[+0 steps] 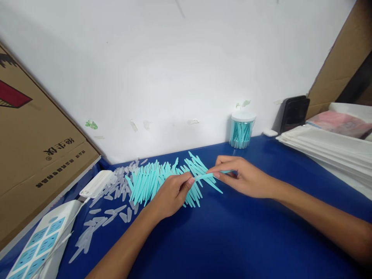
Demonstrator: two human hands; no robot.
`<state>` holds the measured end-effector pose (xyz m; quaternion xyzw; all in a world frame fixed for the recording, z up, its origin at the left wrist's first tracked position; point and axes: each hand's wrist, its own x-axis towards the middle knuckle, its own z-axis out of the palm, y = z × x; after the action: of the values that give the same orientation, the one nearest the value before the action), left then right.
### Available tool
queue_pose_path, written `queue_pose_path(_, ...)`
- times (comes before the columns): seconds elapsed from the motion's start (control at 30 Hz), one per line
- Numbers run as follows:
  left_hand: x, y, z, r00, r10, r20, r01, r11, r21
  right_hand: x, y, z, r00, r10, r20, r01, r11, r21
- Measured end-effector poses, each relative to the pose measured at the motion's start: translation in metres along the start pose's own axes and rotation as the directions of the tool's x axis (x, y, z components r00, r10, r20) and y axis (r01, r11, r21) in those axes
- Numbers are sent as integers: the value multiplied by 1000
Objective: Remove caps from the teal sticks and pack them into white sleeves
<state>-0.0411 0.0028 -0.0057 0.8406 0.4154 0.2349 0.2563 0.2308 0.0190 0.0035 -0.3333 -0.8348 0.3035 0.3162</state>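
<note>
My right hand pinches the handle of a turquoise eyebrow razor, which lies nearly level above the table. At the razor's other end, the thumb and finger of my left hand are closed on its tip. Something pale and translucent, perhaps a cap, shows at those left fingertips; they hide most of it. Behind and beside my left hand spreads a pile of turquoise eyebrow razors. Translucent caps are scattered to the left of the pile, some lying closer to me.
A lidded clear jar of turquoise razors stands by the wall. On the left are a power strip, a white device with a cable and a cardboard box. White trays and a black phone-like object occupy the right.
</note>
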Motion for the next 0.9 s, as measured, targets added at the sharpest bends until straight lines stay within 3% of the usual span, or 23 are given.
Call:
queue_pose_path(0.13,0,1,2,997,-57,-61,53,997,-57,1,1,-1,1000,20,-15,-20,1000,-12)
queue_pose_path(0.23,2,-1,1,960,-230,-160,183,947,-263,4,16,-11,988,66,-137,-80,991,-102)
queue_pose_path(0.33,4,-5,-2,903,-427,-52,326,757,-566,7,42,-21,946,184,-268,-241,950,-197)
queue_pose_path(0.43,5,-10,-3,901,-429,70,360,646,-672,7,64,-27,921,311,-236,-378,861,-341)
queue_pose_path(0.57,5,-14,1,944,-318,87,301,725,-619,5,64,-22,947,191,-257,-304,790,-532)
queue_pose_path(0.67,6,-15,4,960,-274,53,261,818,-512,2,49,-10,969,113,-222,-220,807,-548)
queue_pose_path(0.8,7,-16,5,969,-245,-30,212,887,-410,-3,33,5,981,194,-27,-184,861,-474)
queue_pose_path(0.9,8,-17,5,966,-243,-84,191,896,-401,-5,31,7,963,269,17,-230,850,-475)
